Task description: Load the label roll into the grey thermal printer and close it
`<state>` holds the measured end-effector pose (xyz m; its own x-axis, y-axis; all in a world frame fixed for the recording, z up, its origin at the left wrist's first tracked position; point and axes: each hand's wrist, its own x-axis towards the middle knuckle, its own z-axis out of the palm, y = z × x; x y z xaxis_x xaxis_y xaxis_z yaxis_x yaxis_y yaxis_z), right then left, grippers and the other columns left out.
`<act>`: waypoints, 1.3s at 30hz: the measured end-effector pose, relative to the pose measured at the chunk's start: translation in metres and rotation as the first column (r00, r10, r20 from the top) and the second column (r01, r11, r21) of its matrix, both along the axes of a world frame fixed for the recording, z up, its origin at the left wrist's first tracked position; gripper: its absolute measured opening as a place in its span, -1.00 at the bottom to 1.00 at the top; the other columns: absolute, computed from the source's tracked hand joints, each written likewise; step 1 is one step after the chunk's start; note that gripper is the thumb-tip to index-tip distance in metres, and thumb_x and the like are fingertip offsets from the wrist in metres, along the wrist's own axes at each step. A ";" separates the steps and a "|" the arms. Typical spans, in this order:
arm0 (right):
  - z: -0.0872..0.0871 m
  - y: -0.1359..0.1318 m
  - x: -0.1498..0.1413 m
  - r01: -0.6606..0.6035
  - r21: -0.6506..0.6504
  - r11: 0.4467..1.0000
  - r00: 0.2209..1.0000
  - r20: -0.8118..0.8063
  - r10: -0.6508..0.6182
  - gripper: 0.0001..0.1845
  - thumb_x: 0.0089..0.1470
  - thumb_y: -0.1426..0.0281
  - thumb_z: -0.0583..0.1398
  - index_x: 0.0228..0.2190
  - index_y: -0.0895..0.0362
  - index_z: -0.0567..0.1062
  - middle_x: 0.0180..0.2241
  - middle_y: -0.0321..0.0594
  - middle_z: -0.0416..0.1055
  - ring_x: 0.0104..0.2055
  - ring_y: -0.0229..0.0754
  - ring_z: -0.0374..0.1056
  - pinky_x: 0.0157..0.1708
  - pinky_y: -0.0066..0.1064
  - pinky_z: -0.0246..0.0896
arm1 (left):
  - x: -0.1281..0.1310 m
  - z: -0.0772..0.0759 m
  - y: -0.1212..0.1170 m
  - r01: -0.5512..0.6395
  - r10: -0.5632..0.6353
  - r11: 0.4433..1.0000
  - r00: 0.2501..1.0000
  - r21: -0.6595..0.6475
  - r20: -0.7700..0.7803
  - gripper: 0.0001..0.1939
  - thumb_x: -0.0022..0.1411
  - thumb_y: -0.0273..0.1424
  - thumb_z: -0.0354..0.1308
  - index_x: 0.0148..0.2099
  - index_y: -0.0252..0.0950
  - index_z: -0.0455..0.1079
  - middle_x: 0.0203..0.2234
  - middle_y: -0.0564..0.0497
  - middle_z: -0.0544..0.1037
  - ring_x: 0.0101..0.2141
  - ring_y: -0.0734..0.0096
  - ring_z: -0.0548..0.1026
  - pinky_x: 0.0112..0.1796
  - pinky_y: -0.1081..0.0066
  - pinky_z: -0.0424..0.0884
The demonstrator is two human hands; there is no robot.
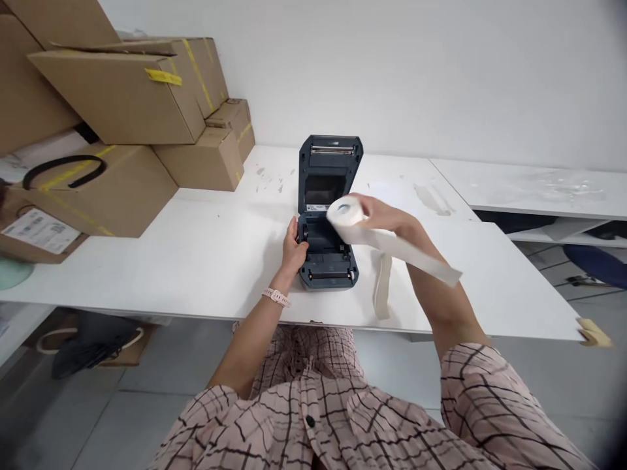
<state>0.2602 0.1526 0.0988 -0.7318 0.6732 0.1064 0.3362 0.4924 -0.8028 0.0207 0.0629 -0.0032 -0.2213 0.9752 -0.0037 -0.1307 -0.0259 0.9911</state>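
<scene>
A dark label printer [329, 266] stands on the white table with its lid [327, 189] raised. My left hand [294, 249] grips the printer's left side, thumb over the edge of the bay. In my right hand [378, 213] is a roll of white labels [343, 219], held just above the right side of the open bay. A loose tail of label strip [421, 258] trails from the roll to the right. Beneath it, a curled strip of paper [383, 287] is on the table near the front edge.
Cardboard boxes [122, 98] are stacked at the left of the table [220, 261], some with yellow tape. A black strap [63, 166] lies over one box. Clear plastic [563, 186] rests on a surface at the back right. A blue stool seat [597, 264] is beyond the table's right edge.
</scene>
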 end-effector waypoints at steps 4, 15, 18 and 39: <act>0.021 -0.010 -0.068 -0.206 0.139 0.969 0.814 0.573 0.091 -0.26 -0.25 0.19 0.48 0.01 0.08 0.50 0.03 -0.04 0.53 -0.01 0.17 0.46 -0.05 -0.11 0.38 | -0.001 -0.003 0.002 -0.011 0.011 1.000 1.000 -0.011 0.012 0.07 -0.03 -0.74 0.07 0.53 -0.28 -0.08 0.49 -0.17 0.10 0.47 0.22 0.06 0.42 0.22 0.03; -0.017 -0.024 -0.086 -0.184 0.291 0.939 0.704 0.705 -0.080 -0.26 0.11 0.15 0.34 0.23 0.19 0.38 0.21 0.14 0.42 0.22 0.30 0.37 0.15 -0.01 0.31 | 0.000 -0.008 0.004 0.004 -0.004 1.000 1.000 0.012 0.023 0.09 -0.03 -0.73 0.07 0.54 -0.30 -0.11 0.50 -0.18 0.07 0.48 0.17 0.02 0.42 0.22 0.04; -0.030 -0.076 -0.063 -0.091 0.474 0.876 0.835 0.515 -0.192 -0.37 0.34 0.19 0.16 0.31 0.21 0.29 0.33 0.16 0.29 0.36 0.27 0.23 0.29 0.09 0.19 | 0.001 -0.007 0.002 -0.002 0.002 1.000 1.000 0.021 0.017 0.05 0.00 -0.72 0.07 0.54 -0.32 -0.09 0.50 -0.19 0.05 0.47 0.17 0.05 0.42 0.21 0.06; -0.069 -0.161 -0.035 0.146 0.308 0.940 0.978 0.101 -0.185 -0.40 0.33 -0.08 0.09 0.25 -0.08 0.42 0.43 -0.12 0.18 0.49 0.12 0.05 0.43 0.15 0.01 | 0.013 -0.001 -0.088 0.100 -0.091 0.980 0.994 -0.174 0.056 -0.04 0.24 -0.17 0.34 0.53 -0.01 -0.08 0.49 -0.03 0.11 0.45 -0.01 0.12 0.34 0.12 0.28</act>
